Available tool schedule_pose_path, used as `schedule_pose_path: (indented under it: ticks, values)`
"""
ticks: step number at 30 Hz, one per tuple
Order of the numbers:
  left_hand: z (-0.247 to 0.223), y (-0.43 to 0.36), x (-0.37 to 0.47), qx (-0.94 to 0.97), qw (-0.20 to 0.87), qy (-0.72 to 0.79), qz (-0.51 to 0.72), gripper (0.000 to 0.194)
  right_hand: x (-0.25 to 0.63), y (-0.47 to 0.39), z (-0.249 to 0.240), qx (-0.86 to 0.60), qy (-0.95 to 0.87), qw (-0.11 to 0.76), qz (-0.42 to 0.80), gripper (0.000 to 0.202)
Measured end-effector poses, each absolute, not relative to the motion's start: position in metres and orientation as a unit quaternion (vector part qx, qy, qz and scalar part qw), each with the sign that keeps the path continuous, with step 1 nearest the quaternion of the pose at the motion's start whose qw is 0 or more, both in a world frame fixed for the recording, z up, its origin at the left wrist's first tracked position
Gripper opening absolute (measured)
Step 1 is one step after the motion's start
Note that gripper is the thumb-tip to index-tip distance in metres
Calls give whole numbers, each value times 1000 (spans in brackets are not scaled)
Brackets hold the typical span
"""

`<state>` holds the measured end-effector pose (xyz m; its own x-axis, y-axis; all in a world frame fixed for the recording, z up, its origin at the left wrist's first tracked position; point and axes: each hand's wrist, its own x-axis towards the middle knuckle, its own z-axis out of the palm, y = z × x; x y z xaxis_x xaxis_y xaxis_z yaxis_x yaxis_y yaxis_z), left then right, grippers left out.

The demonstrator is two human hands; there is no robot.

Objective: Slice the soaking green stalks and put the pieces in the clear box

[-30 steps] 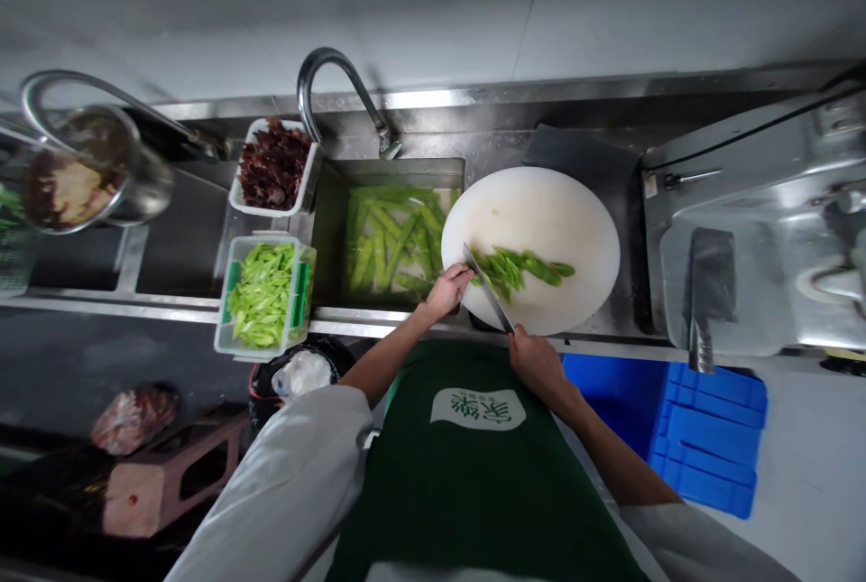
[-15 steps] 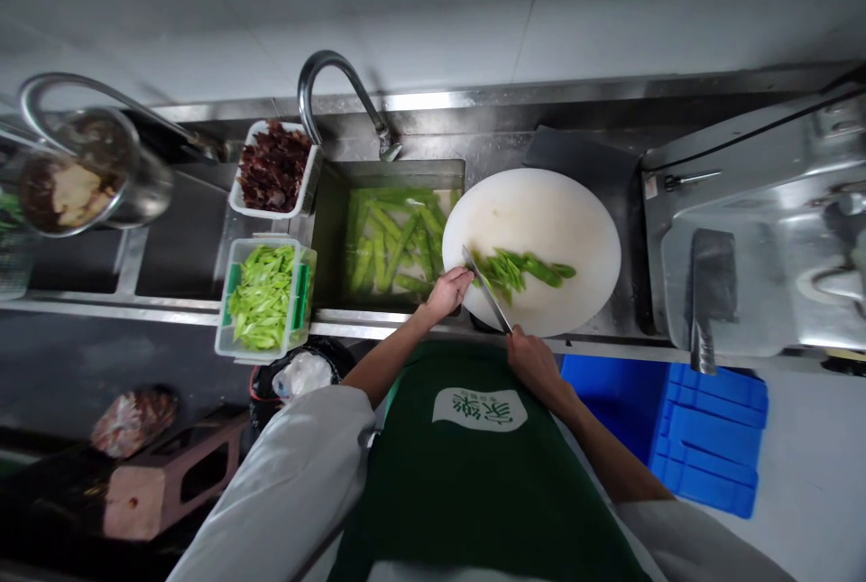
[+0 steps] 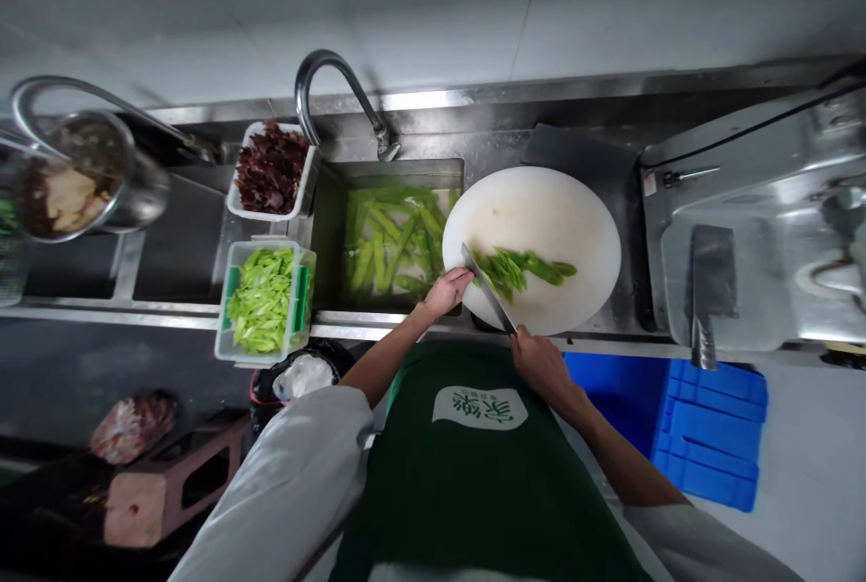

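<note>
My right hand [image 3: 537, 360] is wrapped round the handle of a knife [image 3: 488, 290], whose blade points up and left over a white oval cutting board [image 3: 575, 212]. At the board's left edge, my left hand [image 3: 449, 291] has its fingers closed beside the blade; what they hold is too small to make out. Sliced green vegetable [image 3: 504, 270] lies just right of the blade, with longer green pieces [image 3: 545, 271] beyond it. Long green stalks [image 3: 385, 244] rest in water in the sink left of the board.
A tub of sliced greens [image 3: 262, 300] and a tub of dark red pieces [image 3: 271, 169] stand left of the sink, under a curved faucet [image 3: 338, 63]. A cleaver [image 3: 710, 280] lies at the right. Below the counter is a blue crate [image 3: 707, 438].
My right hand and the knife handle have shifted slightly to the right. My left hand has stayed at nearly the same place.
</note>
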<state>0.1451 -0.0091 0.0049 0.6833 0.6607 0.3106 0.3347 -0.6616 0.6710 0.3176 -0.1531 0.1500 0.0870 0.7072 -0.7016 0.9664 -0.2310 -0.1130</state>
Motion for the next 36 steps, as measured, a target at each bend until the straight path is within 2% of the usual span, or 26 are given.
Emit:
schedule_pose_path:
  ticks: [12,24,31,36]
  values:
    - [1,-5,138,904,272,256,210,30,318,-152,145,705,594,190,-339,31]
    - [6,-5,140,907,265,251,208,31,322,-152,142,709,590,176,-344,29]
    - [12,-5,139,905,268,251,216,32,333,-162,157,703,605,176,-331,27]
    - [8,-7,140,902,271,257,217,33,330,-153,145,698,603,171,-345,27]
